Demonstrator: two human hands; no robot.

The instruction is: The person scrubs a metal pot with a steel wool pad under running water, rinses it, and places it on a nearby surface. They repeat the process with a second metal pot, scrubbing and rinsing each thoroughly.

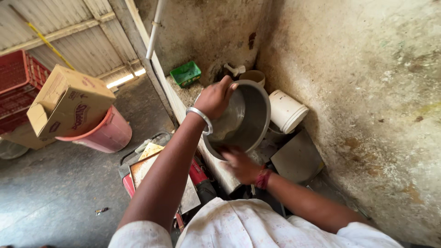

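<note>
the left arm reaches forward and up from the white sleeve, nearly straight, with a plain silver metal bangle (200,118) at the wrist. the left hand (215,98) curls over the far upper rim of a large round grey metal pot (248,120), fingers pressed together and hooked over the edge, the thumb side toward the inside of the pot. the right arm comes in from the lower right, bent at the elbow, with a band of red thread (263,179) round the wrist. the right hand (242,164) sits at the lower rim of the pot, partly inside its mouth; it is blurred, so whether its fingers are spread or closed on anything cannot be told.

the pot is tipped on its side, mouth facing the person, held above a narrow concrete ledge (216,167) in the corner of rough, stained plaster walls. its inside is dull grey, scuffed and smeared with a paler patch on the left wall; the rim is thin and rolled.

just beside the pot on the right lies a white plastic bucket (285,110) on its side. behind it stands a small tan cup (254,76), and a green plastic basket (185,73) sits farther back. to the left, on the grey floor, a brown cardboard box (69,103) rests in a pink plastic tub (104,133).
</note>
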